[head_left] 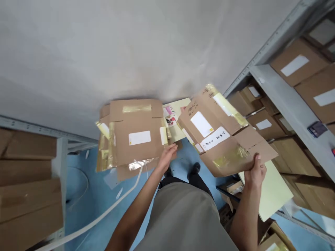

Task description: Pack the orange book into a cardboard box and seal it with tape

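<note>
The shirt blocks some floor; a cable overlaps flattened cardboard.

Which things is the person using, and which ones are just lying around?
Seem to be in use:
- flattened box in the right hand
- flattened cardboard at the left hand

Probably just there:
- shelved boxes
- small dark object on the right shelf
- pale board
</note>
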`<state>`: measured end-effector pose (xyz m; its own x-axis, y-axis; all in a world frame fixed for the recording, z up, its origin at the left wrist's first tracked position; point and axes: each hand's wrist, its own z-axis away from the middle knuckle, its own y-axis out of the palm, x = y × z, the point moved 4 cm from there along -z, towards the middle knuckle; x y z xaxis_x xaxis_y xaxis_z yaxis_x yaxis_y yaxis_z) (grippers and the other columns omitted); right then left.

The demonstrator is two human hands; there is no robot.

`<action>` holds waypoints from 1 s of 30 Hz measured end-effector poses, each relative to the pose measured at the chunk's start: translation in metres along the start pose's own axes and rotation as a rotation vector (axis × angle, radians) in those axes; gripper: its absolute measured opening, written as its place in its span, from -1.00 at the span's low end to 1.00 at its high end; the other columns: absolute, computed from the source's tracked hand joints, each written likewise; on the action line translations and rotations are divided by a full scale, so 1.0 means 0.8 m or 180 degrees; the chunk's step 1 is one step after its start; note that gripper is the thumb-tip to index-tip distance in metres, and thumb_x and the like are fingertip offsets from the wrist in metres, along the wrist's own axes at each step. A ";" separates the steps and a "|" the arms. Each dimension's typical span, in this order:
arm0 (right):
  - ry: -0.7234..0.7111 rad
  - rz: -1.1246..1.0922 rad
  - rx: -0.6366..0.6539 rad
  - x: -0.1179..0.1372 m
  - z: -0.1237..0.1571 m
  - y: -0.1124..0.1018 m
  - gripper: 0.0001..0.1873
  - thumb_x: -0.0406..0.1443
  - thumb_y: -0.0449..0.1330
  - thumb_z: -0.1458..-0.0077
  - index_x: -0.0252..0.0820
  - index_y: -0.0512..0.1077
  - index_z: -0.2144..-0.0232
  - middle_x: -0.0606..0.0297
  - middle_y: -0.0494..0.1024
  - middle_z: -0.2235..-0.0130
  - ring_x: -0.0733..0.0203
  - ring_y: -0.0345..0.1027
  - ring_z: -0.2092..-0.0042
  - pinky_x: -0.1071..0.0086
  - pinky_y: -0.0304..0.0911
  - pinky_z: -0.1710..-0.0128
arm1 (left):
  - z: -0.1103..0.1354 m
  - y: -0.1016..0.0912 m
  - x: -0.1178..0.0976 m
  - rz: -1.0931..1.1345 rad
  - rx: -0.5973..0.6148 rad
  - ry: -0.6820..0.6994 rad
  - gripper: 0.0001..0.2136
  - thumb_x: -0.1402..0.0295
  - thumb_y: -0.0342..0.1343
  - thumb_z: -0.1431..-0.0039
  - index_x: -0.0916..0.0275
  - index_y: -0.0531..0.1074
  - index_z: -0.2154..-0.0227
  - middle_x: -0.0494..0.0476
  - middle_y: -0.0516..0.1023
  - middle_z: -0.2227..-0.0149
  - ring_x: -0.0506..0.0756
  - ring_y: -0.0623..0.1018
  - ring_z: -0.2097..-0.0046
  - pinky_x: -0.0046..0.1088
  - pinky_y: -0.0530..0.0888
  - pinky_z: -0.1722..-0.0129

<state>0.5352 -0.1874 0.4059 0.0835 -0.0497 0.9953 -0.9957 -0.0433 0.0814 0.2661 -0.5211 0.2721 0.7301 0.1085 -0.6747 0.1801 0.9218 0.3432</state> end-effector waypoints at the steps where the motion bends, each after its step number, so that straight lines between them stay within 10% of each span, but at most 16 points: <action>1: -0.0040 0.0036 -0.0040 0.001 -0.010 -0.017 -0.28 0.14 0.52 0.01 -0.31 0.59 0.04 0.02 0.69 -0.03 -0.07 0.55 -0.17 0.07 0.48 -0.24 | -0.015 0.029 -0.013 -0.0099 0.0078 0.0124 -0.69 0.20 0.25 -0.45 0.12 0.52 -0.17 0.27 0.54 -0.23 0.23 0.59 -0.17 -0.11 0.61 -0.13; 9: 0.0405 0.0646 0.0123 -0.008 -0.096 -0.184 -0.36 0.13 0.51 0.00 -0.29 0.68 0.11 0.01 0.74 0.06 -0.11 0.61 0.00 0.10 0.52 -0.01 | -0.077 0.306 -0.074 -0.0793 0.0578 0.1677 -0.58 0.17 0.49 -0.14 0.13 0.60 -0.03 0.24 0.58 -0.27 0.28 0.44 -0.41 -0.21 0.35 -0.42; 15: 0.0475 0.0844 -0.0344 -0.008 -0.151 -0.315 -0.40 0.15 0.48 -0.04 -0.29 0.66 0.21 0.08 0.73 0.18 -0.09 0.57 0.05 0.10 0.46 -0.03 | -0.071 0.488 0.015 -0.1186 0.1622 0.1063 -0.43 -0.06 0.57 0.09 0.21 0.63 0.12 0.21 0.74 0.12 0.29 0.67 -0.06 -0.19 0.58 -0.12; 22: 0.0333 0.0922 -0.1072 0.012 -0.192 -0.418 -0.49 0.01 0.45 -0.09 -0.19 0.57 0.05 0.19 0.68 0.10 0.03 0.50 0.03 0.11 0.37 -0.12 | -0.045 0.672 0.106 -0.1047 0.2194 0.0978 -0.46 -0.01 0.58 0.08 0.17 0.58 0.13 0.17 0.74 0.05 0.27 0.66 -0.13 -0.24 0.56 -0.17; 30: 0.0516 0.0991 -0.1902 0.016 -0.190 -0.472 -0.61 -0.11 0.36 -0.10 -0.13 0.57 0.05 0.28 0.66 0.09 0.07 0.47 0.00 0.21 0.33 -0.12 | -0.029 0.795 0.160 -0.1175 0.2718 0.0592 -0.52 -0.07 0.44 -0.15 0.17 0.58 0.06 0.25 0.69 -0.06 0.29 0.57 -0.29 -0.21 0.51 -0.26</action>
<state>0.9061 -0.0199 0.3961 -0.1701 0.1809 0.9687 -0.8270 0.5083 -0.2402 0.4585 0.0878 0.3890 0.4272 -0.0099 -0.9041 0.8537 0.3339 0.3997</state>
